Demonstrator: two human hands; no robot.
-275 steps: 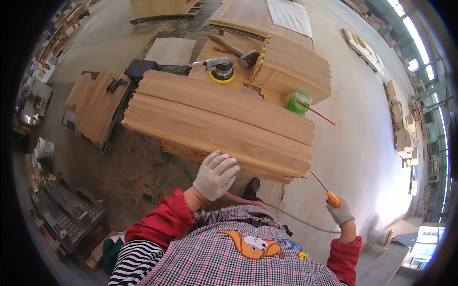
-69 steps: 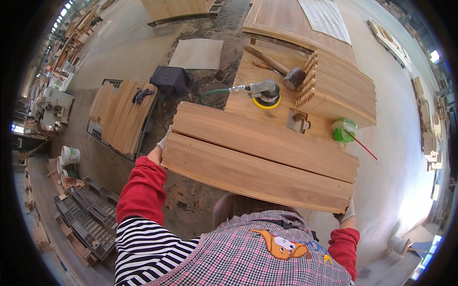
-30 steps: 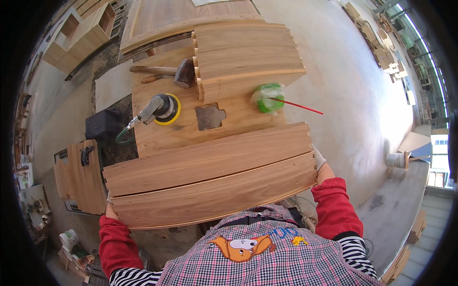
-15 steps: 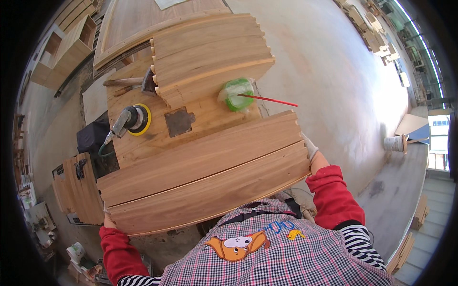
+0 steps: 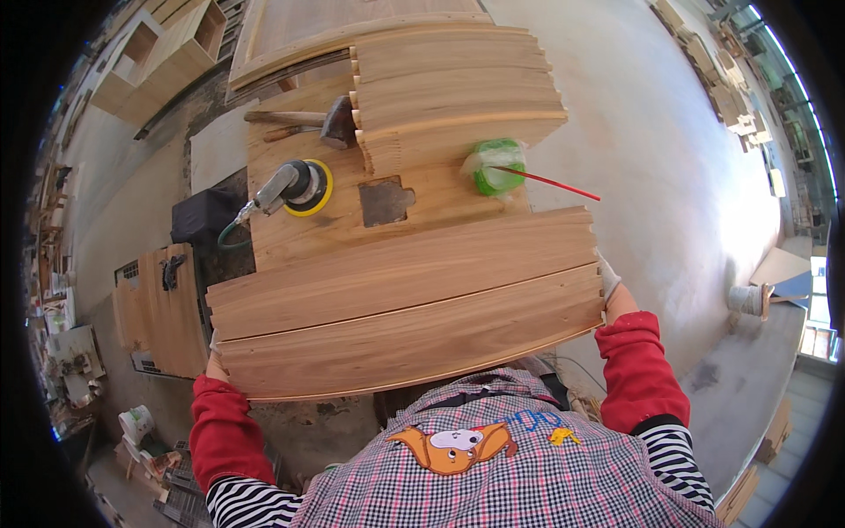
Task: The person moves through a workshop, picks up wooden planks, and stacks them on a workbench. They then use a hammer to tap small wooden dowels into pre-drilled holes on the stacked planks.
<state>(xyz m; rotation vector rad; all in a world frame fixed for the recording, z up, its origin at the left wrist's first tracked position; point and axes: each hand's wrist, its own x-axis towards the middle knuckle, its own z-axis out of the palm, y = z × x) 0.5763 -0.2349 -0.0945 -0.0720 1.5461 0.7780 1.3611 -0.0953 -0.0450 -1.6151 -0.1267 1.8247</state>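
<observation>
- The left hand [image 5: 215, 346] and the right hand [image 5: 608, 278], both gloved, are set wide apart and clamped on opposite ends of two long boards [image 5: 409, 304]; most of the fingers are hidden, so how they are curled cannot be told
- The boards are held side by side with a narrow dark seam between them, in front of the body and along the near side of the bench [image 5: 339, 236]; the ends are probably gripped so that both pieces are kept level and together, though whether any weight is borne from below cannot be told
- Beyond the boards, a sander [image 5: 304, 187] is rested with its yellow-rimmed pad down, perhaps so that its handle and hose are left within reach
- Near the bench's cut-out [image 5: 385, 202], a green container [image 5: 498, 170] is partly wrapped in clear plastic; a red stick [image 5: 563, 186] is leaned out over its rim, and its contents cannot be made out
- A mallet [image 5: 338, 123] is laid with its head close against the notched ends of a board stack [image 5: 453, 84]
- At the lower left, a white bucket [image 5: 135, 423] is seen too small for its contents to be told
</observation>
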